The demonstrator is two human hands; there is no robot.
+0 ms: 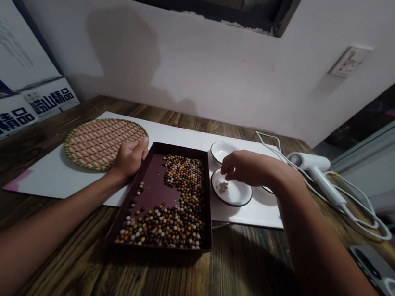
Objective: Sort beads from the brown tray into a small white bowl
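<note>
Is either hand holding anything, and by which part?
The left hand curls by the dark tray at its left rim, far half; whether it grips can't be told. The right hand is over the bowl of pale beads; anything held is hidden.

Single head cam, close above tabletop, facing wall, angled fwd/down at hands

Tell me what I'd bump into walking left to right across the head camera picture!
Big box, woven mat, dark red tray, nearest white bowl, hair dryer.
</note>
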